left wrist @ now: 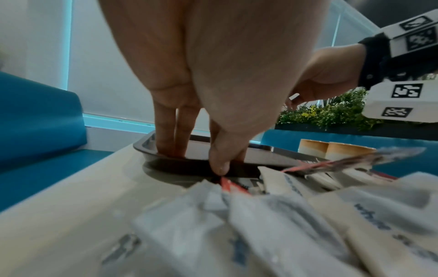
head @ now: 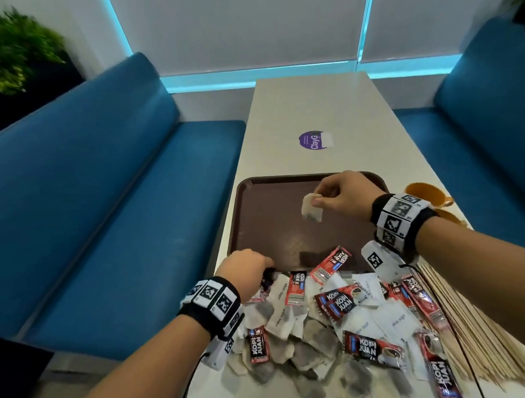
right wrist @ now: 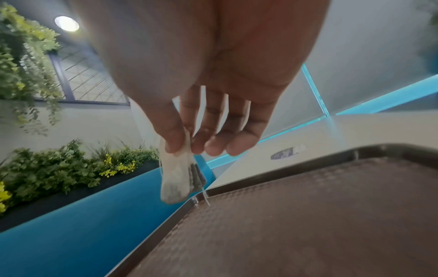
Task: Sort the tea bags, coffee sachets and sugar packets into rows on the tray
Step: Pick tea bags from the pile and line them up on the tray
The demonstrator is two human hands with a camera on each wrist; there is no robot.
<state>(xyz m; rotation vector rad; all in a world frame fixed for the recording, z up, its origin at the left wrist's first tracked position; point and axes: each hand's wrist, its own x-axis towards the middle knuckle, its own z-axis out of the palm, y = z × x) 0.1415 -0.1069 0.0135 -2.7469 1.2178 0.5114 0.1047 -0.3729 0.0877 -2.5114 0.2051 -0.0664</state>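
Heaped tea bags, coffee sachets [head: 372, 348] and sugar packets overlap, too tangled to count. Left hand [head: 246, 268] pinches one half-hidden red sachet at the tray [head: 258, 229] edge; right hand [head: 344, 195] pinches one tea bag [head: 311, 211] above the tray

Brown checker-textured tray [head: 274, 216]; red-black coffee sachets [head: 371, 349]; white sugar packets [head: 396, 322]; blue benches [head: 104, 181].

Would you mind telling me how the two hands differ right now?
The right hand hangs above the tray; the left hand is down at the tray's near edge. The right pinches a tea bag; the left pinches a coffee sachet in the pile. Both wear marker wristbands.
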